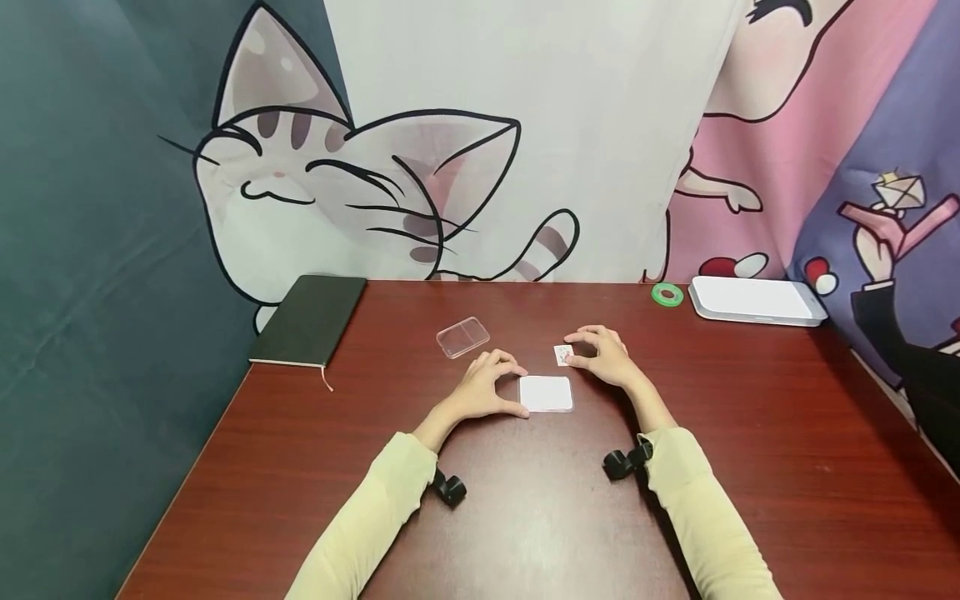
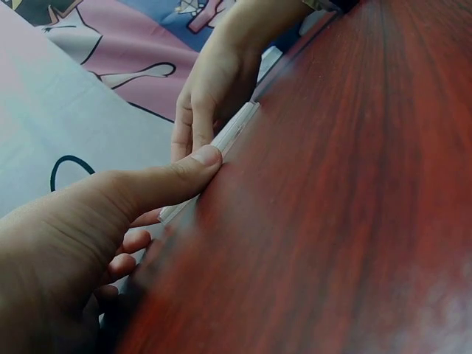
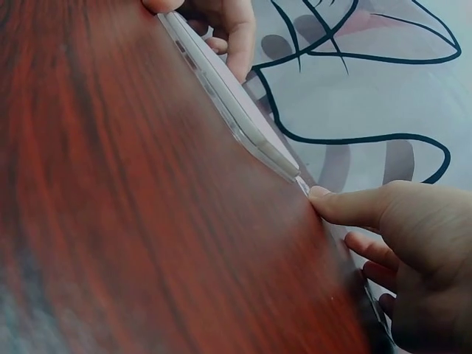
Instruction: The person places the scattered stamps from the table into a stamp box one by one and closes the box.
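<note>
Red-brown table [image 1: 825, 483] fills the foreground. Dark notebook [image 1: 311, 321] at its far left, ribbon trailing; flat white box [image 1: 759, 301] at far right.

Two bare hands, both occupied. Left hand [image 1: 482, 387] grasps the left end of a white stack [image 1: 546, 394], thumb near side, forefinger far side. Right hand [image 1: 602, 354] pinches a small card [image 1: 562, 356] by its right edge.

Clear cover [image 1: 462, 337] lies beyond the left hand (a lid, by its look; might be a tray). Stack lies flat in front, on a clear base. Green ring [image 1: 667, 294] beside the white box. Smallest, the card: printed, just past the stack's far right corner; lifted or resting, cannot tell.

Step in hand, as I judge: handling one card while steadying the stack. Next move seems to call for a light edge pinch, left grip kept firm.
</note>
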Action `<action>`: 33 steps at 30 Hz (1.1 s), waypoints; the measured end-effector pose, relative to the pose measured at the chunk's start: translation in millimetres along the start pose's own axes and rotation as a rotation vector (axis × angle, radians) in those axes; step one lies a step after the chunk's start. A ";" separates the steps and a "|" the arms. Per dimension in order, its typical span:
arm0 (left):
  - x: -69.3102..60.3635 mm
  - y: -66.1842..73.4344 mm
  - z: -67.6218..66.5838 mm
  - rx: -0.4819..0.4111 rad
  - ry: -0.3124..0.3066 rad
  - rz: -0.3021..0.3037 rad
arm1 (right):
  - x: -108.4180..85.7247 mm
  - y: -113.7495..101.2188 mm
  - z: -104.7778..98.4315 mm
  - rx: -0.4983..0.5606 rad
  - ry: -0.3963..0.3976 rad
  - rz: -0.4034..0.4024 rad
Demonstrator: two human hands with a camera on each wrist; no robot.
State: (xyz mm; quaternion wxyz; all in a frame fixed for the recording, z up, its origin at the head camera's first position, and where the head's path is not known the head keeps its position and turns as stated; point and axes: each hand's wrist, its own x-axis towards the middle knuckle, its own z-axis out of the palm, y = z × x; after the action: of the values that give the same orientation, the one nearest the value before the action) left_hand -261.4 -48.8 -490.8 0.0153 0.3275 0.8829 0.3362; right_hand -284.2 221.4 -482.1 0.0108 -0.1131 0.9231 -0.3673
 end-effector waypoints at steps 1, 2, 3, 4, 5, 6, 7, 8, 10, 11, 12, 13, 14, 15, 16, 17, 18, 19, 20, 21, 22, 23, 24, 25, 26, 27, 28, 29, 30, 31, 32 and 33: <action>0.1 -0.1 -0.3 -0.004 -0.003 -0.005 | 0.5 -0.5 -0.9 -0.004 -0.001 0.003; 0.1 -0.2 -0.6 -0.006 -0.004 -0.008 | 0.9 -1.0 -1.3 -0.007 -0.002 0.004; -0.3 -0.1 -0.7 -0.007 -0.007 -0.014 | 1.3 -1.3 -1.5 -0.008 -0.002 0.006; -0.1 0.2 -0.7 -0.007 -0.007 -0.015 | 1.5 -1.1 -1.8 -0.005 0.000 0.008; -0.1 0.3 -0.5 -0.005 -0.004 -0.011 | 1.5 -1.3 -1.9 -0.002 0.002 0.009; -0.3 0.5 -0.3 -0.003 -0.001 -0.008 | 1.7 -1.1 -1.7 0.003 0.004 0.012; -0.8 0.7 0.0 0.000 0.002 -0.006 | 1.9 -0.7 -1.3 0.009 0.005 0.017; -1.1 0.9 0.3 -0.003 0.006 -0.004 | 1.9 -0.5 -1.0 0.015 0.005 0.022; -1.6 0.8 1.2 -0.005 0.010 0.000 | 1.9 -0.3 -0.4 0.022 0.003 0.034; -1.7 0.9 1.3 -0.006 0.013 0.001 | 2.0 0.0 -0.2 0.021 0.002 0.037; -1.6 0.9 1.2 -0.007 0.014 -0.001 | 2.3 0.3 -0.1 0.022 0.001 0.043; -1.4 0.9 1.0 -0.010 0.015 0.000 | 2.7 0.3 -0.1 0.016 0.000 0.044; -1.0 0.8 0.8 -0.010 0.016 0.000 | 3.2 0.2 -0.2 0.012 0.001 0.045; -0.6 0.8 0.4 -0.007 0.018 0.001 | 3.7 -0.3 -0.5 0.003 0.003 0.041; -0.2 1.0 -0.2 -0.005 0.020 0.002 | 4.5 -0.6 -0.7 0.000 0.004 0.040; 0.1 1.2 -0.8 -0.004 0.023 0.003 | 5.1 -0.9 -1.2 -0.003 0.006 0.035; 0.6 1.3 -1.5 -0.002 0.026 0.006 | 5.9 -1.6 -1.6 -0.006 0.008 0.029; 0.6 1.5 -1.6 0.000 0.028 0.008 | 6.3 -1.9 -1.7 -0.009 0.009 0.021; 0.7 1.5 -1.7 0.001 0.029 0.010 | 6.6 -2.2 -1.8 -0.009 0.009 0.014; 0.8 1.5 -1.7 0.001 0.029 0.011 | 6.9 -2.5 -1.8 -0.014 0.010 0.004; 0.9 1.4 -1.7 0.000 0.028 0.012 | 7.1 -2.6 -1.7 -0.011 0.011 0.001; 1.1 1.2 -1.6 -0.001 0.027 0.012 | 7.2 -3.0 -1.6 -0.012 0.014 -0.005; 1.3 0.9 -1.4 0.001 0.025 0.012 | 7.3 -3.4 -1.4 -0.013 0.018 -0.007; 1.5 0.4 -1.0 0.002 0.022 0.010 | 7.3 -3.5 -1.0 -0.014 0.022 -0.006; 1.5 0.2 -0.9 0.000 0.021 0.012 | 7.2 -3.5 -0.4 -0.019 0.026 -0.009; 1.4 -0.1 -0.7 0.000 0.022 0.012 | 7.3 -3.6 0.2 -0.025 0.029 -0.008; 1.3 -0.3 -0.6 -0.001 0.022 0.011 | 7.3 -3.5 0.7 -0.028 0.031 -0.009; 1.2 -0.5 -0.4 0.000 0.023 0.011 | 7.5 -3.5 1.3 -0.033 0.033 -0.012; 1.0 -0.7 -0.3 -0.001 0.027 0.013 | 7.6 -3.5 1.9 -0.037 0.035 -0.017; 0.9 -0.9 -0.2 -0.003 0.031 0.015 | 7.8 -3.4 2.4 -0.038 0.036 -0.020; 0.8 -1.1 -0.1 -0.004 0.034 0.017 | 7.9 -3.2 2.7 -0.040 0.037 -0.024; 0.6 -1.4 0.2 -0.003 0.034 0.015 | 8.1 -3.2 2.8 -0.038 0.038 -0.024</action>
State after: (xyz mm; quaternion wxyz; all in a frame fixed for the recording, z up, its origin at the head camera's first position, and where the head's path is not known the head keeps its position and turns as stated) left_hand -262.6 -49.1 -491.6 -0.0016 0.3285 0.8799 0.3433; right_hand -291.2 215.6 -481.5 -0.0135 -0.1175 0.9285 -0.3520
